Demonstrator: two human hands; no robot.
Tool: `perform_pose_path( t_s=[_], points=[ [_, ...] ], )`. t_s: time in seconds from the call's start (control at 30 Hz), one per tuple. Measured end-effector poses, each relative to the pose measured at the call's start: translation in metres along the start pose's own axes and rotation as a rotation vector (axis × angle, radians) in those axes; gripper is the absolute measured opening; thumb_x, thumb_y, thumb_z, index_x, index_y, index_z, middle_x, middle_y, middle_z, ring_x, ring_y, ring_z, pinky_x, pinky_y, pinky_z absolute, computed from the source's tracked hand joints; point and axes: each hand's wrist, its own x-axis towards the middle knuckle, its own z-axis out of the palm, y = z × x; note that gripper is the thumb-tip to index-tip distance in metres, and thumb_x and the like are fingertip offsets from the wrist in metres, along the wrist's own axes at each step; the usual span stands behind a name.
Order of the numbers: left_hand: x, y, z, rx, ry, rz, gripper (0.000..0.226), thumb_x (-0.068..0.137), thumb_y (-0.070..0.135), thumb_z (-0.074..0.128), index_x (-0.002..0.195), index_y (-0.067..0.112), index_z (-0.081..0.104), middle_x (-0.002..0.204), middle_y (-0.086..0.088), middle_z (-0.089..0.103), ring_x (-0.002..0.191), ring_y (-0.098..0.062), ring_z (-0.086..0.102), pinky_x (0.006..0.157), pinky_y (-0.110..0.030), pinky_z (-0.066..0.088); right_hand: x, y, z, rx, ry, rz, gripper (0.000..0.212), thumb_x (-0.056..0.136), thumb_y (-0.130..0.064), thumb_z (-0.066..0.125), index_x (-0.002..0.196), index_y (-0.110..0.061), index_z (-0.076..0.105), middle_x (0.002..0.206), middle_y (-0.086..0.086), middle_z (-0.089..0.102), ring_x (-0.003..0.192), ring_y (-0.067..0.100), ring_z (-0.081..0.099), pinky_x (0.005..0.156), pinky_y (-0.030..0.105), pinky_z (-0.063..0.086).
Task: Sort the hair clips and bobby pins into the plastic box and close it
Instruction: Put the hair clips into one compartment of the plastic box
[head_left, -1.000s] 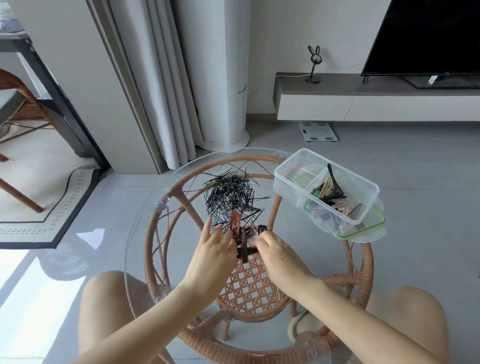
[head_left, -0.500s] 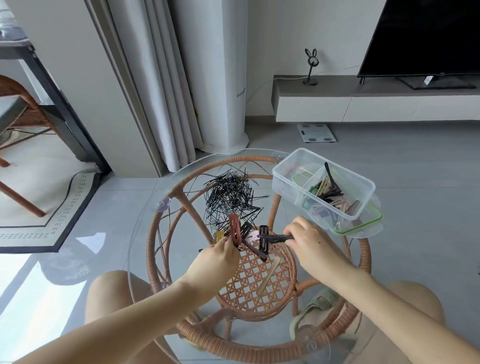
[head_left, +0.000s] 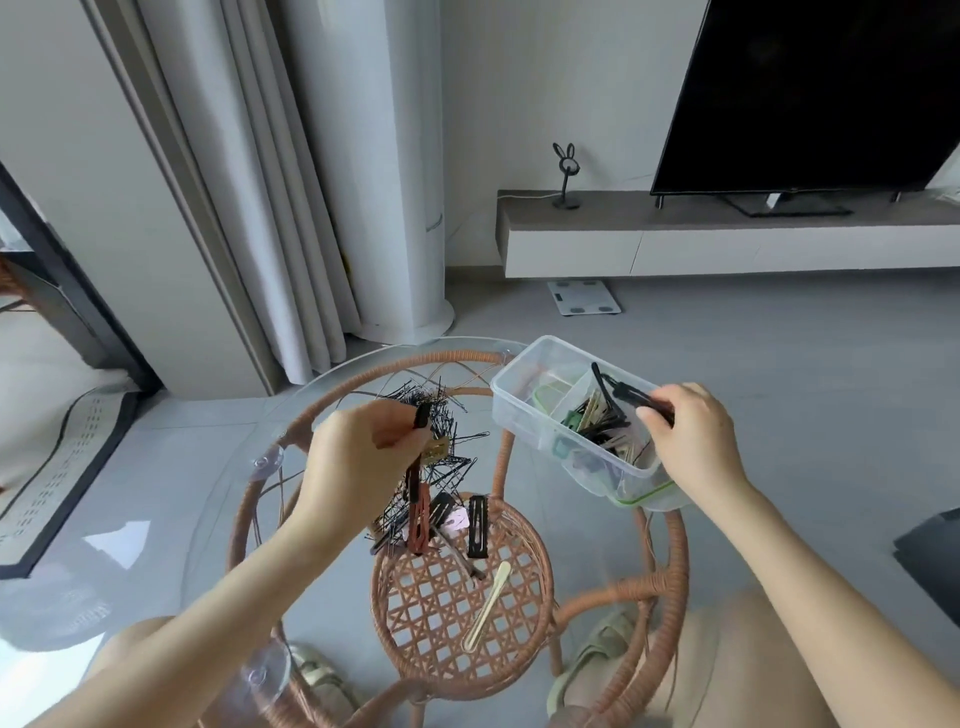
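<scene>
Right hand (head_left: 696, 441): I see fingers pinching black clips (head_left: 631, 396) over the box (head_left: 524, 415), which sits at the table's (head_left: 218, 499) far right edge with clips inside. Left hand (head_left: 358, 462): fingers closed on a red-brown clip (head_left: 418, 525) and a gold one (head_left: 435, 448). Beyond it, a bobby pin pile (head_left: 441, 415). Loose on the glass: black clip (head_left: 478, 526), cream clip (head_left: 488, 605).

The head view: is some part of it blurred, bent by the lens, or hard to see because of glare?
Head view: the left hand and right hand are slightly motion-blurred; the wide lens tilts and bows the curtain and TV edges; daylight glares on the floor at bottom left; the glass tabletop is nearly invisible, so the pins seem to float above the rattan.
</scene>
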Motion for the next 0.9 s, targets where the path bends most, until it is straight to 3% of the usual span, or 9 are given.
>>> perform_pose_path(
  t_s=[0.07, 0.13, 0.33, 0.43, 0.53, 0.67, 0.77, 0.83, 0.9],
  points=[
    [0.013, 0.013, 0.008, -0.336, -0.056, -0.179, 0.012, 0.076, 0.003, 0.071, 0.075, 0.015, 0.071, 0.075, -0.003, 0.076, 0.076, -0.019, 0.072, 0.073, -0.028, 0.057, 0.008, 0.002, 0.007, -0.007, -0.075, -0.007, 0.026, 0.086, -0.017, 0.062, 0.105, 0.000, 0.065, 0.103, 0.018, 0.065, 0.097, 0.035, 0.058, 0.081, 0.034, 0.041],
    [0.025, 0.028, 0.020, -0.541, -0.113, -0.282, 0.012, 0.075, -0.002, 0.069, 0.072, 0.010, 0.069, 0.076, -0.009, 0.075, 0.075, -0.022, 0.072, 0.067, -0.026, 0.059, 0.010, 0.003, 0.012, 0.040, -0.083, -0.012, 0.025, 0.085, -0.020, 0.064, 0.103, -0.002, 0.067, 0.099, 0.016, 0.067, 0.092, 0.031, 0.061, 0.079, 0.033, 0.043],
    [0.057, 0.064, 0.083, -0.738, -0.270, -0.348, 0.010, 0.080, -0.010, 0.060, 0.076, -0.001, 0.058, 0.080, -0.014, 0.066, 0.074, -0.024, 0.068, 0.076, -0.031, 0.059, -0.004, 0.005, 0.013, 0.196, 0.117, -0.033, 0.013, 0.087, -0.005, 0.058, 0.085, 0.002, 0.069, 0.082, 0.016, 0.070, 0.079, 0.033, 0.062, 0.068, 0.029, 0.042],
    [0.070, 0.079, 0.126, -0.651, -0.299, -0.361, 0.011, 0.080, -0.010, 0.061, 0.081, 0.000, 0.057, 0.082, -0.015, 0.063, 0.070, -0.022, 0.065, 0.066, -0.026, 0.058, -0.014, 0.005, 0.010, 0.277, 0.224, 0.047, 0.015, 0.088, -0.002, 0.055, 0.094, 0.002, 0.068, 0.091, 0.017, 0.070, 0.083, 0.032, 0.063, 0.074, 0.032, 0.046],
    [0.082, 0.079, 0.155, -0.309, -0.275, -0.276, 0.023, 0.078, -0.008, 0.060, 0.098, 0.003, 0.064, 0.091, -0.012, 0.063, 0.064, -0.015, 0.059, 0.052, -0.019, 0.053, -0.021, 0.005, 0.004, 0.295, 0.267, 0.091, 0.015, 0.086, 0.001, 0.055, 0.095, 0.001, 0.067, 0.092, 0.017, 0.069, 0.082, 0.034, 0.063, 0.075, 0.035, 0.046],
    [0.098, 0.057, 0.138, 0.046, -0.148, -0.115, 0.037, 0.078, -0.005, 0.055, 0.110, 0.011, 0.064, 0.116, -0.007, 0.066, 0.097, -0.025, 0.064, 0.084, -0.036, 0.055, -0.038, -0.008, -0.004, 0.223, 0.231, -0.099, 0.008, 0.079, -0.001, 0.066, 0.087, -0.003, 0.068, 0.082, 0.010, 0.067, 0.071, 0.025, 0.060, 0.067, 0.026, 0.042],
    [0.094, 0.029, 0.098, 0.287, -0.116, -0.035, 0.028, 0.078, 0.004, 0.057, 0.098, 0.017, 0.070, 0.108, -0.004, 0.070, 0.092, -0.022, 0.064, 0.079, -0.032, 0.054, -0.059, -0.028, 0.006, 0.247, -0.065, -0.329, 0.028, 0.075, -0.019, 0.075, 0.101, -0.013, 0.066, 0.100, 0.002, 0.064, 0.087, 0.006, 0.052, 0.079, 0.015, 0.041],
    [0.081, 0.007, 0.069, 0.469, -0.190, -0.015, 0.021, 0.080, 0.012, 0.057, 0.093, 0.021, 0.071, 0.104, -0.002, 0.071, 0.081, -0.019, 0.063, 0.072, -0.028, 0.053, -0.073, -0.040, 0.020, 0.198, -0.422, -0.431, 0.058, 0.072, -0.042, 0.072, 0.126, -0.030, 0.052, 0.132, 0.000, 0.047, 0.118, 0.011, 0.041, 0.101, 0.030, 0.037],
    [0.059, -0.015, 0.046, 0.652, -0.343, -0.001, 0.017, 0.083, 0.024, 0.058, 0.096, 0.022, 0.069, 0.110, 0.000, 0.069, 0.078, -0.017, 0.063, 0.069, -0.028, 0.053, -0.084, -0.049, 0.039, 0.050, -0.688, -0.504, 0.084, 0.067, -0.060, 0.067, 0.138, -0.047, 0.024, 0.153, -0.006, 0.015, 0.138, 0.014, 0.014, 0.113, 0.040, 0.020]
  ],
)
